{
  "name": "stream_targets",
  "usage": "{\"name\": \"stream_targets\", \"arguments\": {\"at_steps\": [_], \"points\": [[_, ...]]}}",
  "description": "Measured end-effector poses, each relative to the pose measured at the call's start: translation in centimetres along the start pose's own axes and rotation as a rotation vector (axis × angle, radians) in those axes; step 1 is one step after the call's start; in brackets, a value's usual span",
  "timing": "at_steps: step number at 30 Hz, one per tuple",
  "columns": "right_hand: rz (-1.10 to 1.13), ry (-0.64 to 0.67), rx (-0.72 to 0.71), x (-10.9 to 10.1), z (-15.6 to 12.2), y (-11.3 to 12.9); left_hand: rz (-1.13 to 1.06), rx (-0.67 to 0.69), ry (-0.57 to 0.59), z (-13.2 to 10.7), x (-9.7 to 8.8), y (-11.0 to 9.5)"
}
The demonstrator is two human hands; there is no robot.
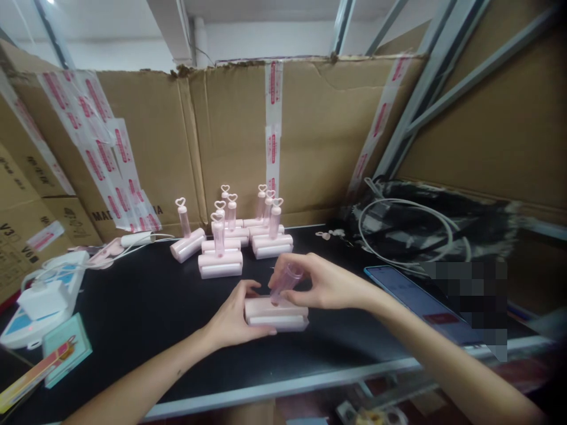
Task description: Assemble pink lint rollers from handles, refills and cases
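The left hand [233, 319] clasps one end of a pink case [277, 316]; the right hand [310, 283] pinches a tilted translucent tube [286, 283] at its top. Beyond both hands, similar pink cases [220, 262] with heart-topped tubes [219, 239] stand on the worktop [177, 307]; a phone [410, 298] lies to their right.

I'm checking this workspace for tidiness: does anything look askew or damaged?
The leftmost pink gadget sits angled, while the gadgets beside it line up roughly straight. Behind them, the cardboard has a ragged top edge.
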State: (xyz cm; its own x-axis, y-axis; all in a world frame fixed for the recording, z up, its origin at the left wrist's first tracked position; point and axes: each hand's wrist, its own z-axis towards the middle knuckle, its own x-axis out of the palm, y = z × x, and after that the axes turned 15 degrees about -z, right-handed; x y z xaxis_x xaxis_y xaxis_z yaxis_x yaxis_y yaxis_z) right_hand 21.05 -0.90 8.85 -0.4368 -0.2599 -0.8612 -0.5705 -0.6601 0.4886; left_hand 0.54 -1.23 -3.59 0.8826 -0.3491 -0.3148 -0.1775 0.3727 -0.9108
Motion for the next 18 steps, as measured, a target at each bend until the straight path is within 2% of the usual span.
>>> {"name": "stream_targets", "arguments": {"at_steps": [4,8,15,18], "points": [[-0.063,0.061,-0.033,-0.4,0.3,0.7,0.016,-0.021,0.011,-0.1,0.0,-0.3],[-0.047,0.112,-0.022,-0.5,0.6,0.3,-0.029,-0.019,0.026,0.1,-0.2,-0.2],[0.060,0.251,-0.070,-1.0,1.4,-1.0,-0.232,-0.073,0.216,1.3,-1.6,0.2],[0.077,0.279,-0.101,-0.9,1.5,-1.1,-0.304,-0.053,0.258,1.8,-2.2,0.4]]}}
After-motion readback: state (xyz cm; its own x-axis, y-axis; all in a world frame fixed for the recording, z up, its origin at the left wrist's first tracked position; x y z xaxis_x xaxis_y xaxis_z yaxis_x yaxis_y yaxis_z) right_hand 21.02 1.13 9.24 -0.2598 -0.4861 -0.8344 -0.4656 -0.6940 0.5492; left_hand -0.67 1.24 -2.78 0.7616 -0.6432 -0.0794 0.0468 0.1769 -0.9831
